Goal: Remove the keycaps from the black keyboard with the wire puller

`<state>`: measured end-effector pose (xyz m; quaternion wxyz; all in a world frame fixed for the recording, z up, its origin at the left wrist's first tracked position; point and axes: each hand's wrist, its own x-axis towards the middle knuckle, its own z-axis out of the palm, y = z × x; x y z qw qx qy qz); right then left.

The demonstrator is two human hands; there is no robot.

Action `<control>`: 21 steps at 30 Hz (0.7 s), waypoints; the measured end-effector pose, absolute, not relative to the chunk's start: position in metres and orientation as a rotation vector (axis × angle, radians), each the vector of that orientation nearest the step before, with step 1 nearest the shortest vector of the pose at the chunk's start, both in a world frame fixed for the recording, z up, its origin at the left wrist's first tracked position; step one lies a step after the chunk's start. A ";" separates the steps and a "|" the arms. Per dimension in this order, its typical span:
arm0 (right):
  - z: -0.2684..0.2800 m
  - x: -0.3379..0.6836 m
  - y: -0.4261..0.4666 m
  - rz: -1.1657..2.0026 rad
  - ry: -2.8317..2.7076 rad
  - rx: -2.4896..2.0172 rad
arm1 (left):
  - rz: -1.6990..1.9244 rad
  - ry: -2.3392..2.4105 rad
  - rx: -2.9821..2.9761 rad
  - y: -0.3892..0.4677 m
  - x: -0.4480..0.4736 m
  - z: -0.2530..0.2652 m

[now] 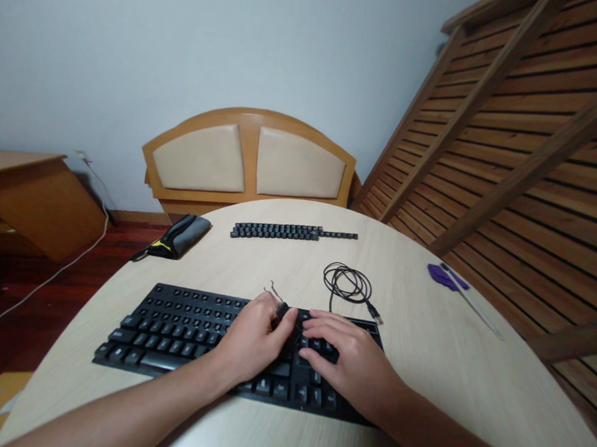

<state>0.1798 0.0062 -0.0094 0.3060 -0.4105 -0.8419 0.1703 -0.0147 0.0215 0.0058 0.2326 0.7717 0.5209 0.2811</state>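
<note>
A black keyboard [166, 361] lies in front of me on the round table. Its upper rows at the left show bare switches, while the lower rows carry keycaps. My left hand [253, 334] is closed around a wire keycap puller [282, 310], whose thin wire prongs stick out above the fingers and away from the keys. My right hand [344, 351] rests over the right part of the keyboard, fingers apart and holding nothing that I can see. Both hands hide some of the keys. Farther back, loose black keycaps [278, 232] stand in rows.
A coiled black USB cable [348, 283] lies behind the keyboard. At the left table edge sits a grey and black pouch [182, 236]. A purple cloth [443, 276] and a thin white stick-like tool [469, 298] lie at the right. Wooden slats [511, 174] lean beyond the table.
</note>
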 end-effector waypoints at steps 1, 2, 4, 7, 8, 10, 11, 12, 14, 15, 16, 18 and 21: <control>-0.010 0.180 0.006 0.449 -2.234 -1.086 | 0.772 1.430 2.137 0.021 -0.014 0.006; -0.010 0.180 0.007 0.446 -2.241 -1.086 | 0.768 1.429 2.148 0.021 -0.014 0.007; -0.010 0.180 0.007 0.436 -2.255 -1.077 | 0.762 1.428 2.168 0.020 -0.014 0.007; -0.009 0.180 0.007 0.424 -2.268 -1.067 | 0.755 1.437 2.191 0.020 -0.014 0.007; -0.008 0.180 0.007 0.422 -2.269 -1.069 | 0.747 1.440 2.192 0.020 -0.015 0.007; -0.008 0.179 0.007 0.416 -2.270 -1.077 | 0.724 1.424 2.182 0.020 -0.016 0.007; -0.008 0.179 0.006 0.412 -2.272 -1.079 | 0.713 1.404 2.176 0.020 -0.016 0.007; -0.008 0.179 0.006 0.405 -2.274 -1.080 | 0.704 1.378 2.168 0.020 -0.016 0.007; -0.008 0.179 0.005 0.384 -2.285 -1.072 | 0.694 1.329 2.146 0.020 -0.017 0.008; -0.009 0.179 0.005 0.370 -2.293 -1.067 | 0.692 1.315 2.130 0.021 -0.017 0.008; -0.009 0.179 0.005 0.354 -2.303 -1.062 | 0.691 1.306 2.112 0.021 -0.017 0.009; -0.010 0.179 0.005 0.327 -2.310 -1.056 | 0.701 1.295 2.069 0.022 -0.017 0.009; -0.011 0.180 0.005 0.336 -2.285 -1.072 | 0.741 1.304 1.970 0.024 -0.017 0.009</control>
